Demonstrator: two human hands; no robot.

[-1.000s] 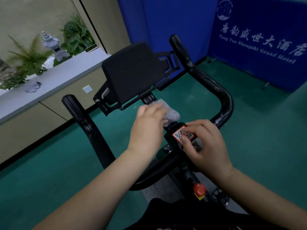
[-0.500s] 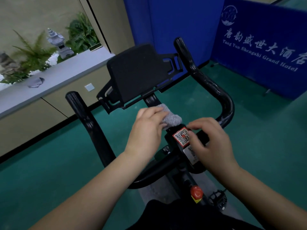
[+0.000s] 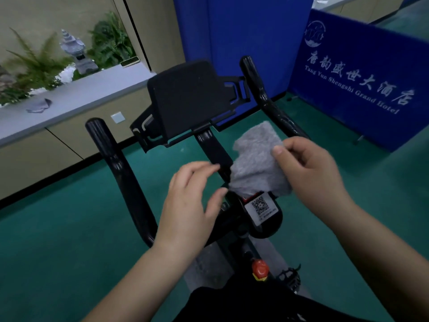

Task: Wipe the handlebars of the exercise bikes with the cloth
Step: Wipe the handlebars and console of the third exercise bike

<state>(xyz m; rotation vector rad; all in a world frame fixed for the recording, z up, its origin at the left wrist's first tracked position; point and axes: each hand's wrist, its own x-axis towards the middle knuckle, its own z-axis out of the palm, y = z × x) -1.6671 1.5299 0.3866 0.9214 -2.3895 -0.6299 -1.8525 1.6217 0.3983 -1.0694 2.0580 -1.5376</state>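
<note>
A black exercise bike stands in front of me. Its left handlebar (image 3: 120, 175) rises at the left and its right handlebar (image 3: 267, 98) at the right, with a black tablet holder (image 3: 188, 98) between them. My right hand (image 3: 311, 168) holds a grey fluffy cloth (image 3: 257, 166) above the centre stem, thumb on top of the cloth. My left hand (image 3: 192, 198) hovers just left of the cloth with relaxed fingers, holding nothing. A QR-code sticker (image 3: 261, 206) shows below the cloth.
A red knob (image 3: 260, 268) sits low on the frame, a pedal (image 3: 289, 276) beside it. A grey ledge (image 3: 76, 94) with plants and a small stone lantern runs at the left. A blue hotel banner (image 3: 362, 89) stands at the right on green floor.
The cloth has passed from under my left hand into my right hand, which lifted it off the stem. My left hand has let go and drawn back a little.
</note>
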